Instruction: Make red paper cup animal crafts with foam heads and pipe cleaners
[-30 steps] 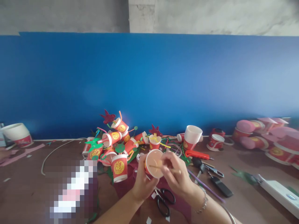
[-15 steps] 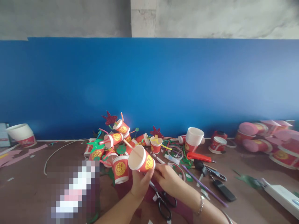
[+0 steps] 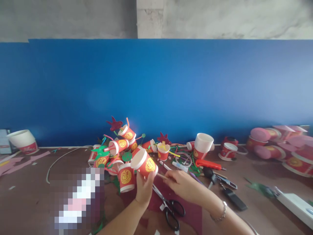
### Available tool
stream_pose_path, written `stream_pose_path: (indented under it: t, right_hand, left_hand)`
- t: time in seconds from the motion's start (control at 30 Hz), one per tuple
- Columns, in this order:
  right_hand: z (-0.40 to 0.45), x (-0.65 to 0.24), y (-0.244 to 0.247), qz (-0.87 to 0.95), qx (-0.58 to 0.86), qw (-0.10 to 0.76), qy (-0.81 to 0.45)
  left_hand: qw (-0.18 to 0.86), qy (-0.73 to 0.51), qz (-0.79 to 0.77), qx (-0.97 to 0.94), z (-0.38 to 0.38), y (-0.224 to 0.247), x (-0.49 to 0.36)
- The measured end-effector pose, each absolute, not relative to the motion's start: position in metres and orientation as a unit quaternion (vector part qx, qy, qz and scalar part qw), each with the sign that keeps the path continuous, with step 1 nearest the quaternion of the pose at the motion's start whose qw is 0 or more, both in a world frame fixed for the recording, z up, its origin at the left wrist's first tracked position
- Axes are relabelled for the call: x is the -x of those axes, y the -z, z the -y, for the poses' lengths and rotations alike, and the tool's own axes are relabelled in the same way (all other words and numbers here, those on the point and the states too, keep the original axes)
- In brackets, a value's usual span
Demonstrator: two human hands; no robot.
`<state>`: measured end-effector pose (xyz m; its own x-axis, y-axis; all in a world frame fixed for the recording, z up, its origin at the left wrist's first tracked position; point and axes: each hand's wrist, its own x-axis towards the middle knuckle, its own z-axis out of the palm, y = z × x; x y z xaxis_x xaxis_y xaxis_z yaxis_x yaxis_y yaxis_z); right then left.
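My left hand (image 3: 144, 186) is closed round a red and white paper cup (image 3: 146, 163) with a yellow round emblem, tilted so its mouth points up and left. At the cup's base, a thin pale stick (image 3: 161, 176) shows between the cup and my right hand (image 3: 179, 183), whose fingers pinch it. How far the stick reaches inside the cup is hidden. Below my hands, black-handled scissors (image 3: 168, 207) lie on a dark red sheet (image 3: 190, 213). Another red paper cup (image 3: 126, 177) stands just left of the held one.
Behind my hands are a pile of decorated paper cups (image 3: 119, 147) and a white cup stack (image 3: 203, 143). To the right lie a red-handled tool (image 3: 209, 164), keys with a black fob (image 3: 234, 198) and a white device (image 3: 295, 205). A blue panel (image 3: 156, 85) stands behind.
The stick no longer shows out of the cup's mouth; it now shows at the base. My right hand has drawn away from the cup, and the cup has shifted slightly left.
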<state>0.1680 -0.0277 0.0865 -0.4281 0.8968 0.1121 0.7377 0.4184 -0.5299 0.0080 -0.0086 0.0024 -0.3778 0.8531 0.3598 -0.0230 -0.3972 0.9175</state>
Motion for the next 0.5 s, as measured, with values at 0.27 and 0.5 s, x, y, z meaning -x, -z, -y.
stream_pose_path:
  t: [0.27,0.5]
  right_hand:
    - [0.011,-0.194,-0.093,0.735,0.452,0.159,-0.479]
    - [0.01,-0.199,-0.104,0.667,0.429,0.188,-0.579]
  left_hand:
    - [0.304,-0.709,-0.487,-0.409,0.005,-0.007,-0.004]
    - [0.289,-0.732,-0.468,-0.402,-0.001,-0.007,-0.006]
